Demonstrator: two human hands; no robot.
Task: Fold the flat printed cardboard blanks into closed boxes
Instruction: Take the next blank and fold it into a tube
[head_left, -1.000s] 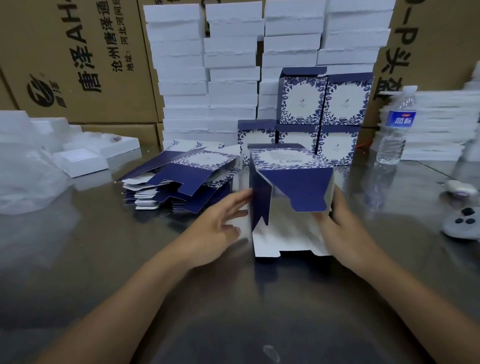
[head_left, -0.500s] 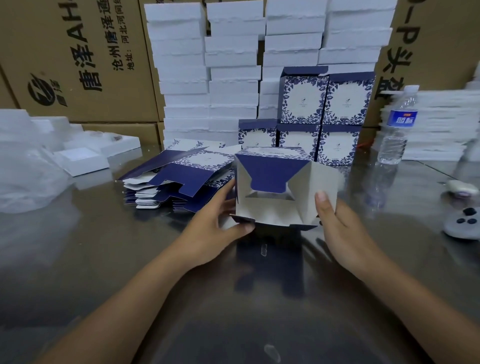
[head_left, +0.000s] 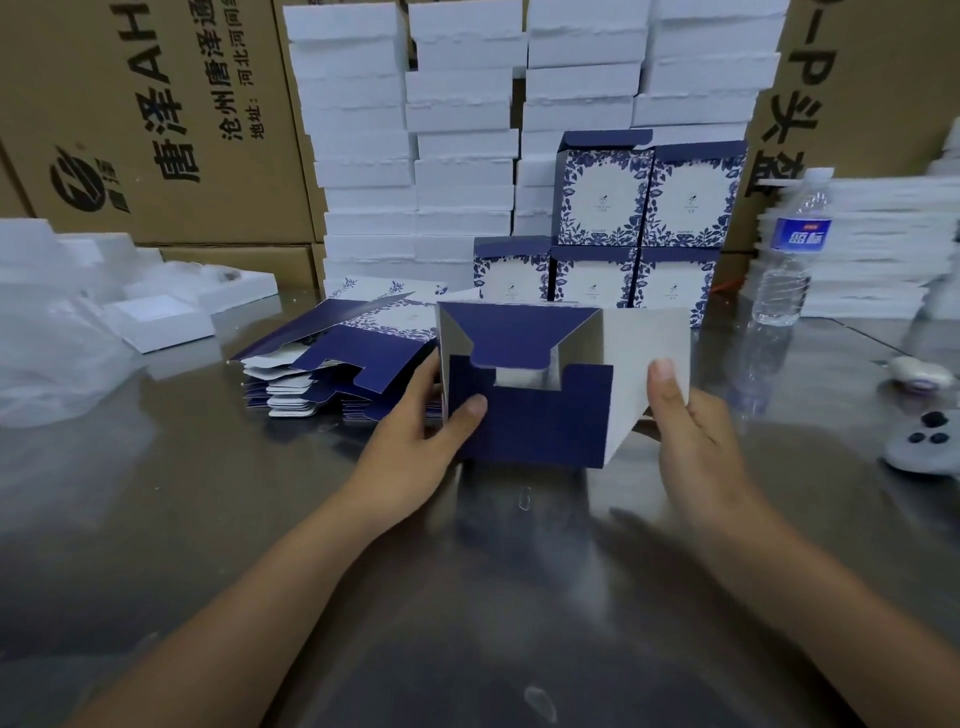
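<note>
over the shiny metal surface (head_left: 208, 519) i hold up the half-folded navy and white cardboard box (head_left: 519, 327). its notched navy flap (head_left: 540, 426) is now folded in; the white side flap (head_left: 639, 343) looks next. my left hand (head_left: 410, 452) pinches the navy flap, my right hand (head_left: 696, 441) the white.

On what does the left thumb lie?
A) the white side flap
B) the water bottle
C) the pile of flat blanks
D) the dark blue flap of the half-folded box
D: the left hand holds the half-folded box, with its thumb on the dark blue front flap.
</note>
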